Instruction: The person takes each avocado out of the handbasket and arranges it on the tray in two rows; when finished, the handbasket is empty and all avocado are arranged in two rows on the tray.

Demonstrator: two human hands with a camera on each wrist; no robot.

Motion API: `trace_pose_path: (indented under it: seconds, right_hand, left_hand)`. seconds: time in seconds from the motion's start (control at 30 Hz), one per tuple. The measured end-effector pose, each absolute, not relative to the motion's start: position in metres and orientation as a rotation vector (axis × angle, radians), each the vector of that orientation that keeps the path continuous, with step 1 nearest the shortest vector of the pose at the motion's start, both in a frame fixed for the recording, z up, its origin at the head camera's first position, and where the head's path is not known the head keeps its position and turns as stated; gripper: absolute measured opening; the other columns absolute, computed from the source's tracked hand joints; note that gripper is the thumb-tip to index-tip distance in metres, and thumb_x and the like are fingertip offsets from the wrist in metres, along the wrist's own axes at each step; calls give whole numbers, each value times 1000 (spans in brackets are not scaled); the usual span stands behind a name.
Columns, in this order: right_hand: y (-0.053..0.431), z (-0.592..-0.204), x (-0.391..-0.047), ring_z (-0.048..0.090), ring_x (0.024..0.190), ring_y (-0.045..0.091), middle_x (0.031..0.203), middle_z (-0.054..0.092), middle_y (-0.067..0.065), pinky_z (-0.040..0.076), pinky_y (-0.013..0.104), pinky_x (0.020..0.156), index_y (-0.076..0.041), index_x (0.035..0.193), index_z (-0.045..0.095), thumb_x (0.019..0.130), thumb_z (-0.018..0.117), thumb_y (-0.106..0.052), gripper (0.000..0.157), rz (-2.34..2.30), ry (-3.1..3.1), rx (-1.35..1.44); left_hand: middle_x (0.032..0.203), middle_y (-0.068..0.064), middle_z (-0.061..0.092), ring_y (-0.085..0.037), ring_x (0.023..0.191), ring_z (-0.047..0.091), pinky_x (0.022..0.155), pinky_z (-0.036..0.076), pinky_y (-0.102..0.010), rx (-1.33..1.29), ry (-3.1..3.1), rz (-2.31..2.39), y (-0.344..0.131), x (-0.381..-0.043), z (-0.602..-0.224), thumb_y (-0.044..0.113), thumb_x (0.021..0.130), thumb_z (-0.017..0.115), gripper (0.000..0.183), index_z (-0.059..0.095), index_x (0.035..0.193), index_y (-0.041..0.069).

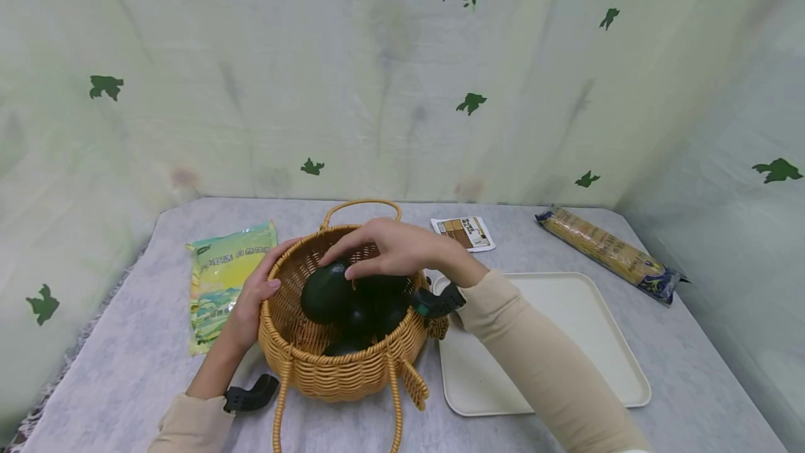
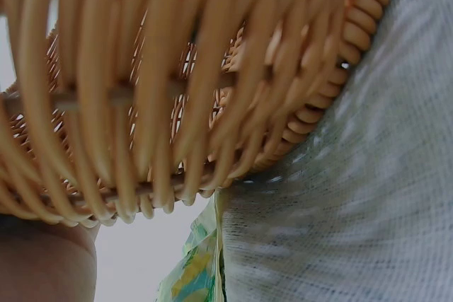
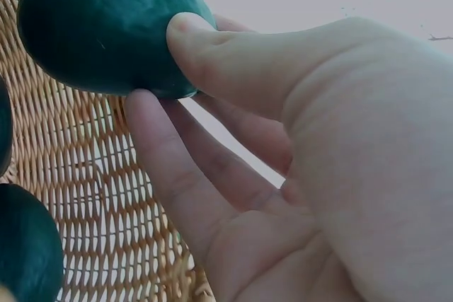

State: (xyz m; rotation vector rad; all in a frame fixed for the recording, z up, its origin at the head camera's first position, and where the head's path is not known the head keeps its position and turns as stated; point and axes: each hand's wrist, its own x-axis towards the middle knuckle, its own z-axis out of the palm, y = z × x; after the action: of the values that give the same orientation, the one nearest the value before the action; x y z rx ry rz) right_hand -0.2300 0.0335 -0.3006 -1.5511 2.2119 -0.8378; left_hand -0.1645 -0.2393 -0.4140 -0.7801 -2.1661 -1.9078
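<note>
A round wicker basket with two loop handles holds several smooth, dark green avocados. My left hand holds the basket's left side, thumb at the rim. In the left wrist view, the woven wall fills much of the picture and hides most of that hand. Reaching over the right rim, my right hand pinches the uppermost avocado between thumb and fingertips. The right wrist view shows the thumb on the side of this avocado and a fingertip against its lower end.
Left of the basket lies a green and yellow printed bag. A white tray is on the right, partly under my right forearm. Behind it are a small brown and white packet and a long golden packet. A leaf-patterned curtain encloses the table.
</note>
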Motion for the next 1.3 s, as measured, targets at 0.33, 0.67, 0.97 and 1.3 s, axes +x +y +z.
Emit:
trace_pose_path:
  seconds: [0.33, 0.67, 0.97, 1.3]
  right_hand:
    - [56, -296, -223, 56, 130, 2, 139, 66, -7, 45, 26, 108, -19, 137, 68, 101, 67, -16, 37, -970, 2213, -1478]
    - [78, -293, -216, 57, 130, 4, 141, 64, -8, 48, 41, 108, -21, 137, 69, 100, 67, -19, 37, -1089, 2262, -1400]
    - [101, -289, -207, 60, 128, 6, 138, 66, -12, 53, 37, 101, -25, 138, 68, 100, 68, -22, 38, -1227, 2295, -1254]
    - [126, -285, -203, 58, 73, 14, 138, 66, -10, 51, 33, 67, -27, 139, 67, 101, 66, -20, 38, -1326, 2305, -1200]
  left_hand:
    - [152, -8, 45, -21, 135, 48, 103, 44, -23, -762, -2160, -1912, -239, -164, -415, 15, 100, 31, 59, 38, 158, 5]
    - [151, -9, 46, -21, 135, 49, 104, 44, -22, -778, -2121, -1925, -238, -163, -415, 14, 99, 33, 59, 39, 157, 5]
    - [152, -10, 45, -21, 137, 48, 104, 44, -23, -807, -2141, -1922, -240, -165, -415, 15, 100, 32, 59, 36, 158, 5]
    - [151, -10, 46, -22, 136, 49, 103, 45, -23, -778, -2114, -1953, -239, -164, -414, 14, 99, 33, 60, 38, 157, 5]
